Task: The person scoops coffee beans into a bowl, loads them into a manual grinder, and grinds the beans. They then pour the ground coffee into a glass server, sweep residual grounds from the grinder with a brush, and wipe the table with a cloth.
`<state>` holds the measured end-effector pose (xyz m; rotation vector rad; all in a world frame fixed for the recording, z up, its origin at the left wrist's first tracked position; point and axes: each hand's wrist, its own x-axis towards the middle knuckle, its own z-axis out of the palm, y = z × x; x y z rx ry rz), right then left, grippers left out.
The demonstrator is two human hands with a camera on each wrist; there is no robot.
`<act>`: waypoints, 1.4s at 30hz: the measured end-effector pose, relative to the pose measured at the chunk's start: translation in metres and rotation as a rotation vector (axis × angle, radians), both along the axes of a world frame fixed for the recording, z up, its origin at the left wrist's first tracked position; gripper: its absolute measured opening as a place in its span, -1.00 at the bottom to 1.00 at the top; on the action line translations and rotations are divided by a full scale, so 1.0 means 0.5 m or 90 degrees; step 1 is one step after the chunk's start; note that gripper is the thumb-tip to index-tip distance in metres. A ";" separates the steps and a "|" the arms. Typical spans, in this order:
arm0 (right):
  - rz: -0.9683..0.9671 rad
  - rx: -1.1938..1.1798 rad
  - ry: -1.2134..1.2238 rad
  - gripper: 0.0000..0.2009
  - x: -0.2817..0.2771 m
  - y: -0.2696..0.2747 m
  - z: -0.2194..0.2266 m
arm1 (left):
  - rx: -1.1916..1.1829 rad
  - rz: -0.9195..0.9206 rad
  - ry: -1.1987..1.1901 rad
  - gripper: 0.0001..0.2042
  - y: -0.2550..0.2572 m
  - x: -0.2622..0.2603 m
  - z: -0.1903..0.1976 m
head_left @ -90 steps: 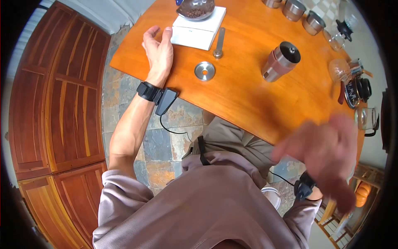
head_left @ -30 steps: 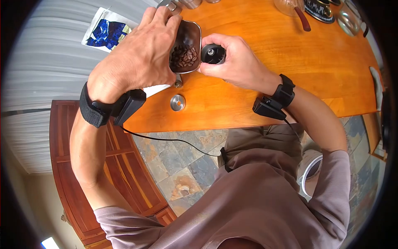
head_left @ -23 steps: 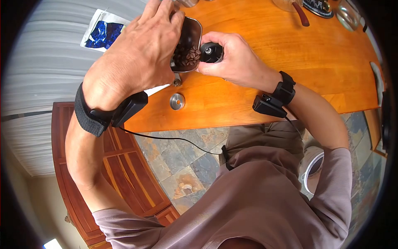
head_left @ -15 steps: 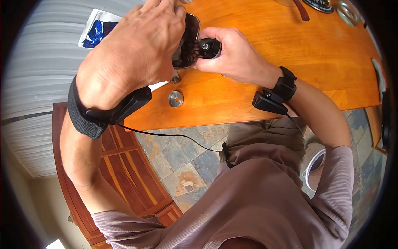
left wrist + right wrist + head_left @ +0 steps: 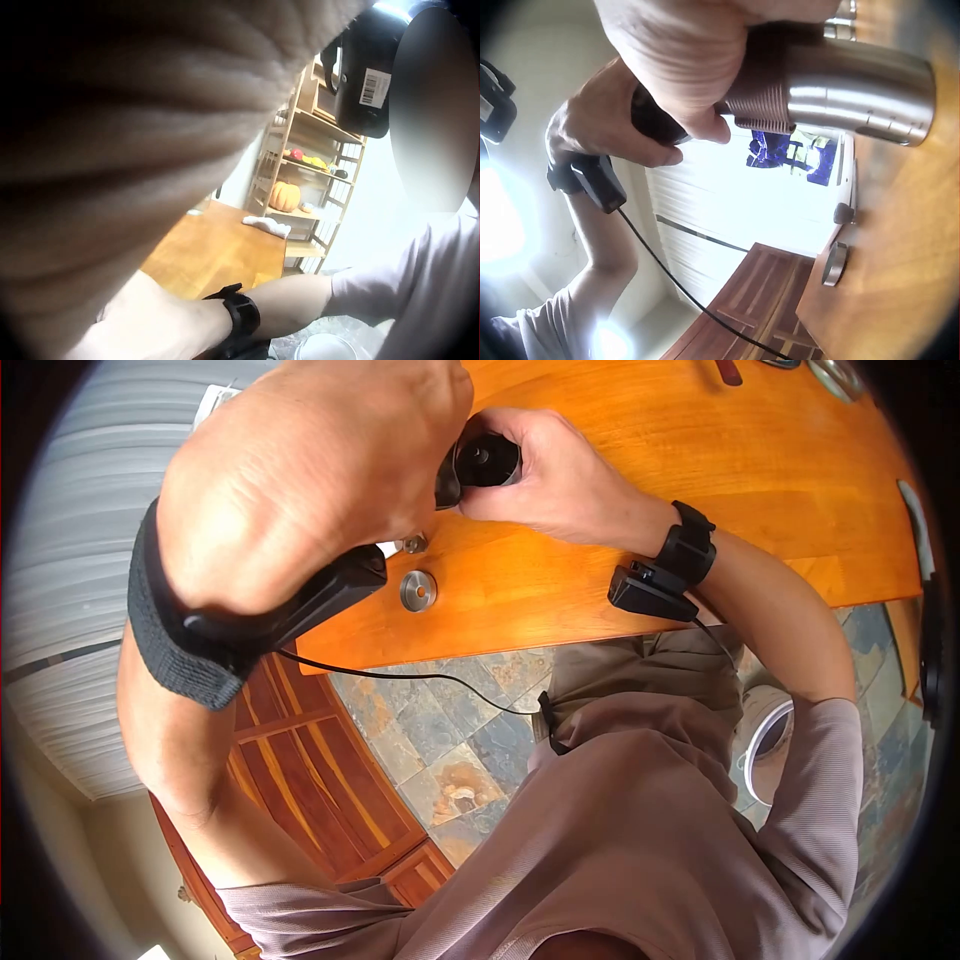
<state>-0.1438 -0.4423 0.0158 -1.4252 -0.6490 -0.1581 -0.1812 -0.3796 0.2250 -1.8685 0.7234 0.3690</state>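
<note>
- Locate the grinder (image 5: pixel 862 86): upper centre of the head frame, mouth facing the camera, with its central shaft in sight. Whether its base touches the table (image 5: pixel 700 440) cannot be told.
- Locate the dish (image 5: pixel 448 484): at the left edge of the grinder's mouth, mostly hidden in the head view. Its contents cannot be seen from here.
- Right hand (image 5: pixel 560 480): your thumb and fingers are wrapped around the upper grinder. Hold it firmly; the step in hand appears to be a pour, and a sideways nudge would likely misalign the mouth.
- Left hand (image 5: pixel 310 470): in the right wrist view, your thumb and fingers clasp the dish. The head view hides most fingertips, so grip pressure cannot be judged.
- Set the lip of the dish over the mouth, without levering on the rim.
- Raise the far end of the dish gradually; a fast tilt could spill contents past the opening.
- Hold your right fingertips outside the rim so that the opening stays unobstructed.
- Check around the shaft for pieces caught there.
- Leave the metal ring (image 5: pixel 418 591), left of centre on the table, undisturbed.
</note>
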 end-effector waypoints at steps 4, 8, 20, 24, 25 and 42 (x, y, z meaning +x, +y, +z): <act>0.012 -0.014 0.030 -0.59 -0.005 -0.002 0.006 | -0.039 0.115 0.017 -0.20 -0.016 0.008 0.010; 0.022 -0.002 0.028 -0.57 -0.006 -0.003 0.005 | -0.003 -0.023 -0.008 -0.25 0.028 0.005 -0.002; 0.022 -0.034 0.023 -0.54 -0.006 -0.005 -0.003 | -0.609 0.150 -0.118 -0.11 0.279 0.025 -0.053; -0.009 -0.036 -0.018 -0.55 -0.009 -0.001 -0.010 | -0.695 0.296 -0.202 -0.14 0.458 0.093 -0.138; 0.004 -0.043 -0.001 -0.64 -0.012 -0.004 -0.007 | -0.710 0.302 -0.211 -0.19 0.503 0.122 -0.164; 0.005 -0.045 0.000 -0.69 -0.019 -0.008 0.001 | -0.842 0.402 -0.195 0.20 0.623 0.225 -0.320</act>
